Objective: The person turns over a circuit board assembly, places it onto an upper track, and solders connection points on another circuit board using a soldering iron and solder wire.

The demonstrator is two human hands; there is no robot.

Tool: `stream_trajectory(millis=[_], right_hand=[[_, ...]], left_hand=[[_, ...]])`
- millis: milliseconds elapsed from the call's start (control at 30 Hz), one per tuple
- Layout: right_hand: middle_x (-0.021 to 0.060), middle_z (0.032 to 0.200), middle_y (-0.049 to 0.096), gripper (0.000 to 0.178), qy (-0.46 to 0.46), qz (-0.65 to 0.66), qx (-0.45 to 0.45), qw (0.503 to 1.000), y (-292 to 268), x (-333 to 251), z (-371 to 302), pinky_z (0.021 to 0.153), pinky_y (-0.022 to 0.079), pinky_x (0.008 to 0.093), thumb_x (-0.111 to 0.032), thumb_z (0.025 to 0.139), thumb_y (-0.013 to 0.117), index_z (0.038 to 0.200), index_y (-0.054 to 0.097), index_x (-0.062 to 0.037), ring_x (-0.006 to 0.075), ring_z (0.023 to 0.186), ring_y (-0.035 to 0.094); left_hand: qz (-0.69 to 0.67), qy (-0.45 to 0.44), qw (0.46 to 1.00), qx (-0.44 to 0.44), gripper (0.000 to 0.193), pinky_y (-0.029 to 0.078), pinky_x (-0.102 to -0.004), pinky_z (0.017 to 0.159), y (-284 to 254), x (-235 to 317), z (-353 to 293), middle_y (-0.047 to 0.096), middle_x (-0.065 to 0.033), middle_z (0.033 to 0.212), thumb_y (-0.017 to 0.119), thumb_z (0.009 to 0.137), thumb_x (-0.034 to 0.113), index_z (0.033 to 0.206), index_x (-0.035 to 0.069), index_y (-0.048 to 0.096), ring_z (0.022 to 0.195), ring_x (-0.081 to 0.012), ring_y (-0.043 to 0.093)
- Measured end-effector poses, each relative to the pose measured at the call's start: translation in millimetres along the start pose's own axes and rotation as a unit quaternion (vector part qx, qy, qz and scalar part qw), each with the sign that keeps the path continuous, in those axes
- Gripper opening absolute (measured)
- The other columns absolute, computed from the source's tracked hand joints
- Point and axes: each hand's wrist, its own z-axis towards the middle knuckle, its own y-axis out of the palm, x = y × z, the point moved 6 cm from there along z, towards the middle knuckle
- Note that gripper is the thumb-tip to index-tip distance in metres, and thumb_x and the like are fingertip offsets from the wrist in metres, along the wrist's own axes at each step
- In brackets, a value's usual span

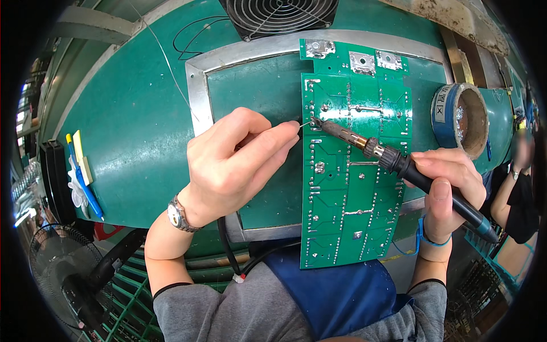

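A long green circuit board [333, 148] lies solder side up across a metal frame, its near end reaching over my lap. Between the thumb and fingertips of my left hand [242, 162] is a thin solder wire [306, 123], which meets the board near its upper left edge. My right hand [453, 176] is wrapped round the black handle of a soldering iron [393, 159]. The iron's tip touches or nearly touches the board right by the wire's end; the exact contact is too small to tell. Rows of shiny solder joints run along the board.
The metal frame [199, 94] lies on a green bench top [125, 142]. A black fan [279, 14] stands at the far edge. On the right is a thick roll [460, 117], with another person's arm [504, 191] beyond. A blue pen [85, 182] lies left; a floor fan [68, 273] stands below.
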Motion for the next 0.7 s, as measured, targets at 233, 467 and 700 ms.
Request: stream_trajectory(millis=[233,467,700], right_hand=[[0.0145,0.082,0.071,0.025,0.000,-0.003,0.008,1.000,-6,-2,-5,0.065,0.055,0.0314,-0.023,0.086,0.064,0.083,0.071,0.0012,0.0241,0.075,0.069],[0.0147,0.082,0.071,0.020,-0.005,0.001,-0.016,1.000,-2,-5,-10,0.064,0.055,0.0315,-0.018,0.085,0.063,0.082,0.070,0.0004,0.0245,0.073,0.068],[0.0152,0.082,0.071,0.019,-0.034,-0.011,-0.029,0.999,2,-10,-16,0.063,0.054,0.0316,-0.018,0.085,0.063,0.086,0.070,-0.0004,0.0244,0.070,0.068]], left_hand=[[0.002,0.015,0.999,0.028,0.024,0.041,-0.0268,0.043,-9,5,4,0.054,-0.0019,0.069,0.079,0.064,0.001,0.087,0.005,0.071,0.053,-0.0141,0.054],[-0.017,0.006,1.000,-0.019,0.026,0.041,-0.0253,0.046,-1,9,-2,0.056,-0.0020,0.071,0.078,0.065,-0.002,0.088,0.009,0.073,0.054,-0.0126,0.053],[-0.007,0.010,0.999,-0.053,0.025,0.041,-0.0245,0.046,-1,12,-2,0.056,-0.0021,0.073,0.077,0.067,-0.002,0.090,0.008,0.073,0.055,-0.0115,0.053]])
